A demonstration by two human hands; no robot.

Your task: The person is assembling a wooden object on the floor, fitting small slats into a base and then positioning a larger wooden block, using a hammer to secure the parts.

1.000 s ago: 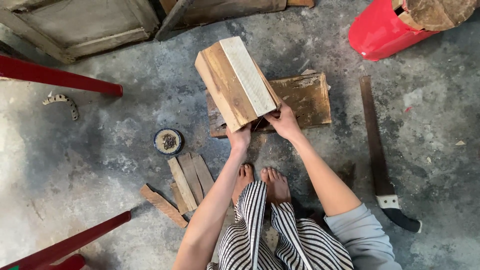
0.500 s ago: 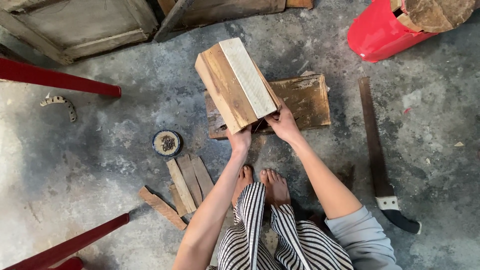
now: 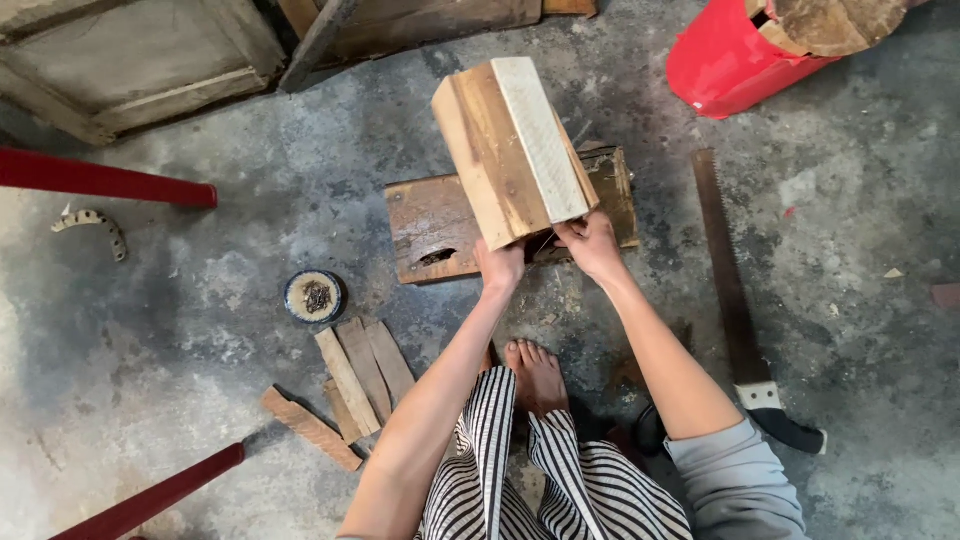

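**A:** Biggest first: what am I looking at?

**B:** A grey concrete floor [image 3: 200, 330]. On it lies a flat worn board [image 3: 430, 225] with a dark notch near its near edge. Standing over that board is the wooden block [image 3: 515, 150], pale on one face and brown on the other. Right of it a handsaw [image 3: 735, 300] lies lengthwise, handle toward me. A red container [image 3: 720, 55] sits top right, and wood slats [image 3: 350, 375] lie beside a small round tin [image 3: 313, 296] on the left.

**A:** And the hands?

**B:** From my remote seat, I see both at the block's near end. My left hand [image 3: 500, 265] is closed around the lower left corner, and my right hand [image 3: 590, 240] grips the lower right edge, fingers wrapped on the wood.

**A:** Which way does the block run?

**B:** Its long axis runs away from the hands, up and slightly left, so the whole block lies beyond them. I'd say the far end is tipped up over the board. Both hands touch it, neither clearly nearer.

**A:** Any difference from a second ago?

**B:** Little. The grip and the block's tilt match; the block sits much as it did, hands unmoved at its base.
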